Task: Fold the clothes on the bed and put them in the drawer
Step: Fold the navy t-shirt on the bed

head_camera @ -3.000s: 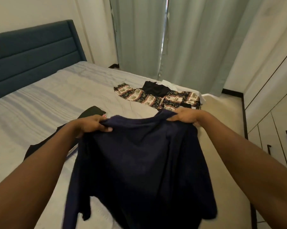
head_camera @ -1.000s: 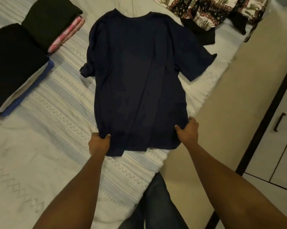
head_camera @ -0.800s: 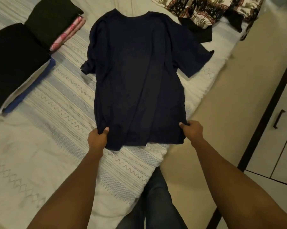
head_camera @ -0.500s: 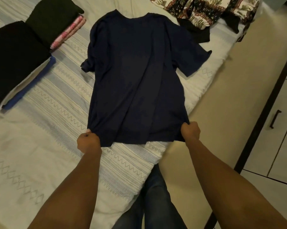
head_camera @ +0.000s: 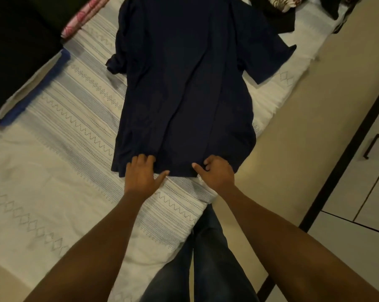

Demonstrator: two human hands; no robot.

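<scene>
Left hand (head_camera: 144, 173) grip released, fingers flat on hem; right hand (head_camera: 214, 174) grip pinches hem of navy T-shirt (head_camera: 184, 83); shirt spread flat on bed (head_camera: 53, 192), not yet folded; drawer front (head_camera: 363, 175) closed; folded stack (head_camera: 20, 40) far left looks done; patterned clothes (head_camera: 281, 2) beyond need folding.

One navy T-shirt (head_camera: 184, 83), one bed (head_camera: 53, 171) and two hands: a left hand (head_camera: 144, 174) and a right hand (head_camera: 217, 174). Three folded clothes show at upper left: one black garment (head_camera: 16, 51), one pink garment (head_camera: 84, 14), one blue garment (head_camera: 33, 88). One cabinet handle (head_camera: 372, 146) shows at right.
</scene>
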